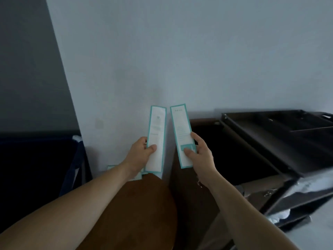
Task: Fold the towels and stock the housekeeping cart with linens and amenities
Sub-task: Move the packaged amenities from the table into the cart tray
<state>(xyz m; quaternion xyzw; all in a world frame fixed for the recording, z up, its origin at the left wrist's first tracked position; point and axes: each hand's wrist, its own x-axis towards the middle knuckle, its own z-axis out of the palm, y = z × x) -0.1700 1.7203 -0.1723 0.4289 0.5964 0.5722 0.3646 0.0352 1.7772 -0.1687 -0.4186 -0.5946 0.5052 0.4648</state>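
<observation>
Two long white cards with teal borders are held upright in front of a pale wall. My left hand (142,152) pinches the left card (156,134) near its lower half, thumb on the front. My right hand (197,152) pinches the right card (181,130) the same way, thumb on its teal block. The cards stand side by side with a narrow gap. More teal-edged cards (111,167) lie below my left wrist, mostly hidden. The dark housekeeping cart (270,141) stands to the right, its top tray (295,121) divided into compartments.
A brown rounded surface (144,210) sits below my hands. A dark blue bin (36,159) stands at the left against the wall. White cloth (306,186) shows at the cart's lower right. A brown open bag compartment (234,159) adjoins the cart.
</observation>
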